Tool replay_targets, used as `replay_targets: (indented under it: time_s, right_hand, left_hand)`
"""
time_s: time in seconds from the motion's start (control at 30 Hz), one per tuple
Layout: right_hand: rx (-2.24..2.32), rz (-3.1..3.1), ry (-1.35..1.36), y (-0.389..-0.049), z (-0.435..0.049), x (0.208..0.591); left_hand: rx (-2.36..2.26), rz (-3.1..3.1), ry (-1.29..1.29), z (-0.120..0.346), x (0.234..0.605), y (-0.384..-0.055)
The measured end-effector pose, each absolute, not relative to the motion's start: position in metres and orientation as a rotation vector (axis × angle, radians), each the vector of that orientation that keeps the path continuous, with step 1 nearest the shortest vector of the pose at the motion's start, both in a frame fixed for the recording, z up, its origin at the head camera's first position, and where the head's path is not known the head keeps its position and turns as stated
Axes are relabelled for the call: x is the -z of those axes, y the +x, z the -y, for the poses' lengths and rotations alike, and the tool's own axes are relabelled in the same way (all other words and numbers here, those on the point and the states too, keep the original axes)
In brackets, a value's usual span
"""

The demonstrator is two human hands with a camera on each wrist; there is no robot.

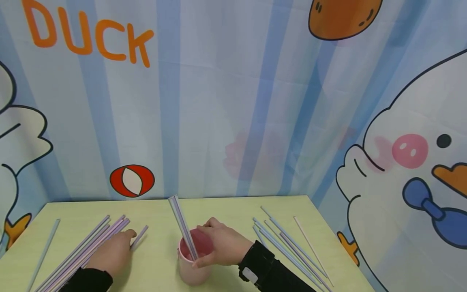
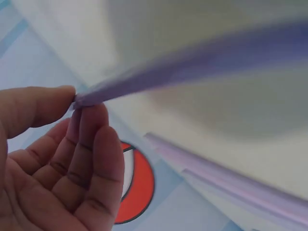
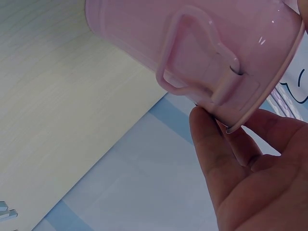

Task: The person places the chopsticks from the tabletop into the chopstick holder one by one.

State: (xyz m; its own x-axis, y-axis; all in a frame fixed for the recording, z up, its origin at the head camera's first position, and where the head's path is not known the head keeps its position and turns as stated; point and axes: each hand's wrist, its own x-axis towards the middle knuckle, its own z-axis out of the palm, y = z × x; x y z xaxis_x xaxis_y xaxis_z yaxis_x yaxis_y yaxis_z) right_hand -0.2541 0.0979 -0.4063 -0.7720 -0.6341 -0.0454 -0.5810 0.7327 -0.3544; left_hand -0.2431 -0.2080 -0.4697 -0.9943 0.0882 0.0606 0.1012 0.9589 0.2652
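My left hand (image 1: 112,251) is at the right side of a bundle of purple straw-like sticks (image 1: 78,253) on the table. It pinches one purple stick (image 2: 159,70) between thumb and fingertips; in the head view that stick's far part (image 1: 140,237) shows just right of the fingers. A pink metal bucket (image 1: 194,272) stands at the middle front, with several light purple sticks (image 1: 182,227) leaning up to the left out of it. My right hand (image 1: 228,242) grips the bucket's rim from the right. In the right wrist view a wire loop (image 3: 168,53) hangs on the bucket's side.
Several light blue and purple sticks (image 1: 288,247) lie on the right of the yellow table (image 1: 226,211), beside a pale pink one (image 1: 311,247). One pale green stick (image 1: 43,253) lies at the far left. Behind the table hangs a striped duck-print curtain (image 1: 211,101).
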Motion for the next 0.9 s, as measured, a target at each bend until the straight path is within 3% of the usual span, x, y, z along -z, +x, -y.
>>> replay_targets:
  time_s: [0.5, 0.9]
  right_hand:
    - [0.487, -2.773, -1.003, -0.258, -0.098, 0.411]
    - [0.487, -2.774, -1.003, -0.253, -0.098, 0.405]
  left_hand:
    - [0.838, 2.833, -0.068, 0.204, 0.388, -0.231]
    - [0.960, 2.458, -0.129, 0.186, 0.347, -0.214]
